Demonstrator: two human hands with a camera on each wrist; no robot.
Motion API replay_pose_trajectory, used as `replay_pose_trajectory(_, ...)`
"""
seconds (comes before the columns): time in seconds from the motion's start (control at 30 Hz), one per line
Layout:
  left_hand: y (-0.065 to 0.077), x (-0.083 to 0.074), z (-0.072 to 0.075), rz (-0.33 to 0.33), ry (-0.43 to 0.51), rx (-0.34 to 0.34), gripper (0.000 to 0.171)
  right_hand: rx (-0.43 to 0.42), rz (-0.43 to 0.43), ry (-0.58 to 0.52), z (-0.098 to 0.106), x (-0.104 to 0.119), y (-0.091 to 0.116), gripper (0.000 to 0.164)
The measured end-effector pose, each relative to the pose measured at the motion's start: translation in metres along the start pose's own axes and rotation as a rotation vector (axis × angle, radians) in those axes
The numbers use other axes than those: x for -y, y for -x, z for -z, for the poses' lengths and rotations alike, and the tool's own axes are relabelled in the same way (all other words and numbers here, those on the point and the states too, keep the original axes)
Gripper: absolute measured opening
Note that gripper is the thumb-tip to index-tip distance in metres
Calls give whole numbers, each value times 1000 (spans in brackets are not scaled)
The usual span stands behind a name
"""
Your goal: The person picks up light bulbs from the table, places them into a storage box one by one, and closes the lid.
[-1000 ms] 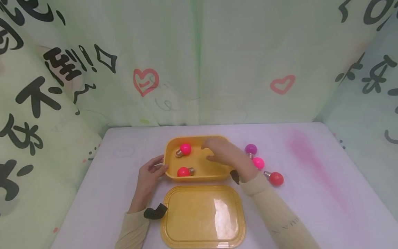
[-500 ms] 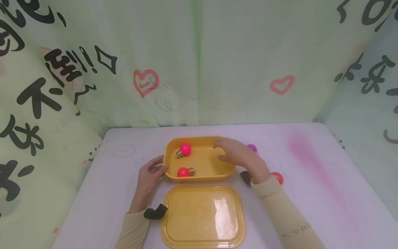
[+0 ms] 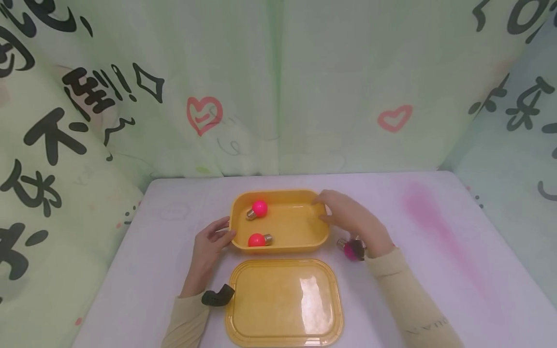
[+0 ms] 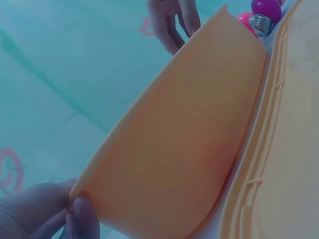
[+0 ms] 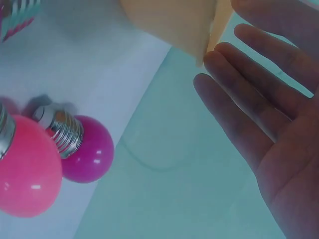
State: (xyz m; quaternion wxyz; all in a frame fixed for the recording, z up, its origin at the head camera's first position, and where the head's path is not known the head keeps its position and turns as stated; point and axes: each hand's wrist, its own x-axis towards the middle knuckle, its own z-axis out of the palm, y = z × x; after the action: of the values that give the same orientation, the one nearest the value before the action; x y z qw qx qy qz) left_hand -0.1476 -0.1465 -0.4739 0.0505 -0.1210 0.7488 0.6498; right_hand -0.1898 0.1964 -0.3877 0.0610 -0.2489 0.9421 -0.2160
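Note:
A yellow plastic box (image 3: 287, 227) stands on the table, with a pink bulb (image 3: 259, 208) and a red-pink bulb (image 3: 256, 240) lying inside. My left hand (image 3: 212, 246) pinches its left rim between thumb and fingers; the left wrist view shows the thumb (image 4: 82, 219) on the outer wall. At the right end, my right hand (image 3: 350, 215) has its fingertips right at the rim. Its fingers (image 5: 234, 119) look extended and spread in the right wrist view, holding nothing.
In front of the box lies a yellow lid (image 3: 270, 304). Loose bulbs sit right of the box: a magenta one (image 3: 350, 252) near my right wrist, plus a pink bulb (image 5: 27, 169) and a purple bulb (image 5: 92, 154). A fabric curtain (image 3: 304, 96) hangs behind the table.
My right hand has moved right, from over the inside of the box to its right rim. A magenta bulb has come into view, while others are now covered by the arm. My left hand stays put.

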Motion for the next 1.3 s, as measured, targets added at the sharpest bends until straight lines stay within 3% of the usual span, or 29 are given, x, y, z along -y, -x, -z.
replay_pose_trajectory(0.33, -1, -1, 0, 7, -20, -4, 45, -15, -79, 19, 4, -16, 2, 39)
replay_pose_trajectory(0.77, -1, -1, 1, -20, 7, -2, 47, 48, -281, -16, 20, -33, 7, 47)
replay_pose_trajectory(1.3, -1, 2, 2, -3, 12, 1, 45, 102, -325, 32, 18, -59, 8, 46)
